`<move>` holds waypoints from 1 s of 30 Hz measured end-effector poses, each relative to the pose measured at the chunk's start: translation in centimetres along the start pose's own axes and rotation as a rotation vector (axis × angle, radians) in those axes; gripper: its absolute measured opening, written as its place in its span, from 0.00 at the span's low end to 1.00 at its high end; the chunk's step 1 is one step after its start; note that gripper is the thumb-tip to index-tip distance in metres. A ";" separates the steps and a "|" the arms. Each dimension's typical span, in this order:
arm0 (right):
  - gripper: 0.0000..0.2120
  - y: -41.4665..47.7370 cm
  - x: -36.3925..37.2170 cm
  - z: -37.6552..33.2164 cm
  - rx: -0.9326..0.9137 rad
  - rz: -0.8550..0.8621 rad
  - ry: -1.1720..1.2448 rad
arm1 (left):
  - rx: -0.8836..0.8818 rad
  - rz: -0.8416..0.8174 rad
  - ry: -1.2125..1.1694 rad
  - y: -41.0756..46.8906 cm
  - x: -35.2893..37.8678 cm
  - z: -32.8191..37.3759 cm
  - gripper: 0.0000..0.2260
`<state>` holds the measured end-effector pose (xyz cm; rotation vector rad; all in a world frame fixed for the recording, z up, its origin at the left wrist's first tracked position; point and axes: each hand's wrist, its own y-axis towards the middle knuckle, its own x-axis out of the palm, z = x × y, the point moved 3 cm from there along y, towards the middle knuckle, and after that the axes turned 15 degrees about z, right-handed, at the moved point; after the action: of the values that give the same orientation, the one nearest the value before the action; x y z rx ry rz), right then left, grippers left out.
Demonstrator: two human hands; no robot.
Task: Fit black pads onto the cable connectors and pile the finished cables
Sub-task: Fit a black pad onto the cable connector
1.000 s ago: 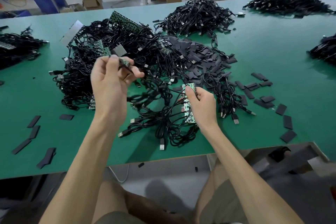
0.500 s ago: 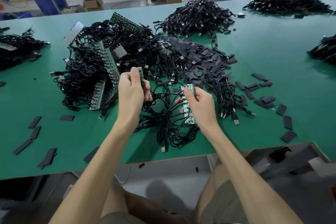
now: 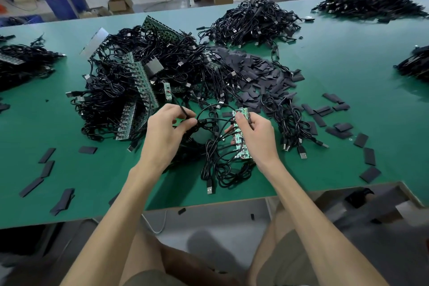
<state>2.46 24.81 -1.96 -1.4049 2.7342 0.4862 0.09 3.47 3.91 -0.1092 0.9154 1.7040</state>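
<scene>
The left hand point(image 3: 164, 132) pinches a thin black cable point(image 3: 177, 104) whose small green board point(image 3: 167, 94) sticks up, while the right hand point(image 3: 257, 132) grips a strip of green connector boards point(image 3: 241, 148) above looped leads. Behind them a big cable tangle point(image 3: 130, 86) crowds the green table point(image 3: 348, 58), touching the heap of black pads point(image 3: 260, 74), with loose pads point(image 3: 334, 109) scattered to the right.

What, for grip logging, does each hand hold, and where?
Left hand: black cable, just below its small board. Right hand: green board strip, upper half.

No legible text or labels anywhere.
</scene>
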 end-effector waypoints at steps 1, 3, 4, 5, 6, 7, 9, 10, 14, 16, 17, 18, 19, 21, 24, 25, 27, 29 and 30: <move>0.24 0.0 0.0 -0.1 -0.004 0.003 -0.008 | -0.028 0.024 -0.052 0.1 -0.1 0.2 0.02; 0.23 0.0 0.0 -0.1 -0.002 0.006 -0.017 | -0.135 0.046 -0.181 0.4 -0.1 0.5 0.03; 0.23 0.0 0.0 0.0 -0.006 0.002 -0.023 | -0.162 0.061 -0.210 0.5 -0.1 0.6 0.04; 0.23 0.0 0.1 -0.1 -0.015 -0.006 -0.029 | -0.172 0.083 -0.218 0.7 -0.2 0.7 0.05; 0.24 -0.1 0.2 -0.1 -0.028 -0.018 -0.037 | -0.188 0.109 -0.234 1.0 -0.3 0.7 0.06; 0.25 -0.2 0.3 -0.2 -0.044 -0.033 -0.046 | -0.218 0.136 -0.264 1.2 -0.3 0.5 0.06; 0.27 -0.2 0.4 -0.4 -0.067 -0.060 -0.061 | -0.284 0.166 -0.304 1.7 -0.1 0.1 0.08; 0.28 -0.2 0.4 -0.5 -0.067 -0.068 -0.061 | -0.297 0.164 -0.298 1.9 0.0 0.0 0.09; 0.25 -0.1 0.4 -0.5 -0.045 -0.079 -0.040 | -0.189 0.109 -0.157 2.3 0.5 0.3 0.07; 0.22 -0.1 0.4 -0.5 -0.048 -0.073 -0.049 | -0.068 0.032 -0.098 2.5 0.5 0.9 0.06; 0.22 -0.1 0.4 -0.6 -0.052 -0.071 -0.047 | -0.023 -0.013 -0.118 2.5 0.4 1.2 0.05; 0.23 -0.1 0.4 -0.6 -0.050 -0.072 -0.047 | 0.013 -0.048 -0.152 2.3 0.3 1.5 0.04; 0.24 -0.1 0.4 -0.5 -0.046 -0.079 -0.050 | 0.054 -0.059 -0.163 2.2 0.3 1.8 0.02; 0.25 -0.1 0.5 -0.3 -0.046 -0.088 -0.049 | 0.150 -0.016 -0.097 1.9 0.2 2.3 0.02; 0.23 -0.2 0.5 -0.4 -0.074 -0.089 -0.059 | 0.270 0.015 0.014 1.6 0.6 3.3 0.03; 0.23 -0.2 0.4 -0.5 -0.089 -0.086 -0.068 | 0.313 0.008 0.036 1.4 0.9 3.7 0.04; 0.25 -0.2 0.4 -0.6 -0.104 -0.084 -0.078 | 0.374 0.002 0.057 1.1 1.4 4.5 0.04; 0.26 -0.2 0.5 -0.3 -0.090 -0.088 -0.063 | 0.344 0.007 0.013 0.9 1.8 4.7 0.04; 0.25 -0.1 0.5 -0.2 -0.071 -0.097 -0.043 | 0.272 0.010 -0.049 1.1 2.0 4.6 0.03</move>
<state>2.27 24.28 -1.87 -1.5159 2.6248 0.6066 0.20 7.77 6.62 0.1189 1.1028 1.5686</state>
